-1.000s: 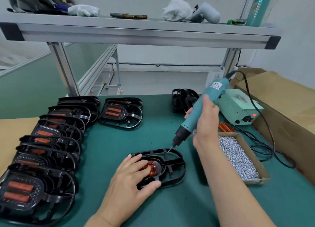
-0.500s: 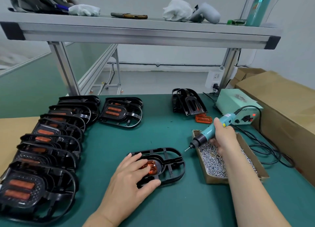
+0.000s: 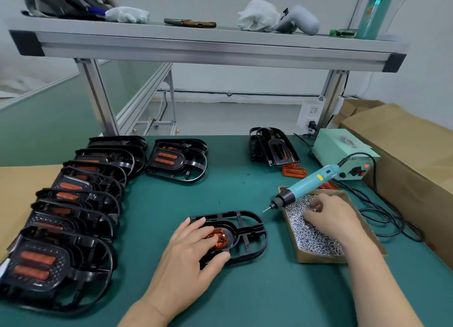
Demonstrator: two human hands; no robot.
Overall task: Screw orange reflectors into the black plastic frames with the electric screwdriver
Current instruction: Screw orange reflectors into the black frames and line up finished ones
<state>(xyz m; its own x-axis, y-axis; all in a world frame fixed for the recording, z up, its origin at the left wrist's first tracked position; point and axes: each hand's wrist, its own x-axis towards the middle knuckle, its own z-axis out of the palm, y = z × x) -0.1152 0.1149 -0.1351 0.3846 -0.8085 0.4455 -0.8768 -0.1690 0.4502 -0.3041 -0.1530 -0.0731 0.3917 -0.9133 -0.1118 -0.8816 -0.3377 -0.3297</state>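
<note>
A black plastic frame (image 3: 247,231) lies flat on the green mat with an orange reflector (image 3: 219,236) seated in its round end. My left hand (image 3: 191,250) rests on it, straight fingers pressing on frame and reflector, thumb against the near edge. The teal electric screwdriver (image 3: 306,184) lies across the far corner of the cardboard screw box (image 3: 318,259), bit pointing left toward the frame. My right hand (image 3: 328,216) is apart from the tool, its fingers bent down into the screws. Blur hides whether it pinches one.
Several frames with reflectors fitted lie in an overlapping row (image 3: 73,204) at left, one more (image 3: 176,162) behind. Bare frames (image 3: 272,147) and loose reflectors (image 3: 294,171) sit at the back right by the power unit (image 3: 340,152). Its cable (image 3: 387,218) loops beside a large carton (image 3: 411,150).
My right hand carried the screwdriver from the frame over to the screw box, let go of it there, and moved into the screws. My left hand stayed on the frame.
</note>
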